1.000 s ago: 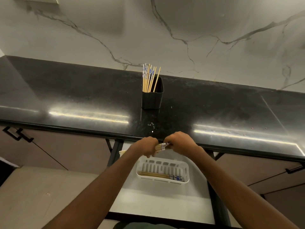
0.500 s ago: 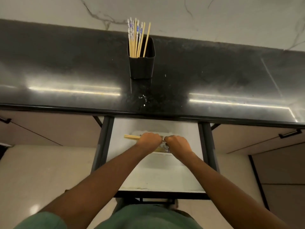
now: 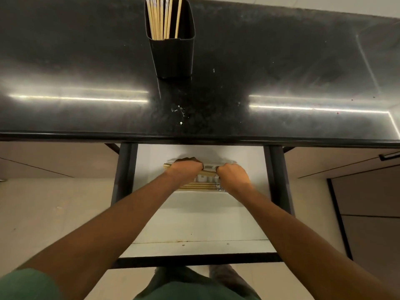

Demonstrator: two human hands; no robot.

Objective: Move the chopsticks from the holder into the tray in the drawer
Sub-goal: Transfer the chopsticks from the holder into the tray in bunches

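1. My left hand is turned knuckles-up in a fist. Its fingers are curled round a bundle of pale wooden chopsticks, and the bundle's plain ends poke out past the hand's left side.
2. My right hand is also knuckles-up, just beside the left, and its fingers are clamped round the other end of the same bundle. Only a short stretch of stick shows between my two fists.
3. Both forearms reach forward and down from the lower corners of the view and meet over the drawer. A green sleeve shows on my left arm.
4. The bundle lies level and crosswise, directly over the white slotted plastic tray. I cannot tell whether it touches the tray, because my hands cover that spot.
5. A few more loose wooden chopsticks lie flat along the tray's near side, partly hidden under my wrists.
6. The tray sits toward the back of the open white-lined drawer with black side rails, just under the counter's edge.
7. On the glossy black stone countertop above stands the black square plastic holder. A cluster of upright wooden chopsticks leans inside it, their tops cut off by the frame.
8. A few small water droplets glint on the countertop, between the holder and the front edge.
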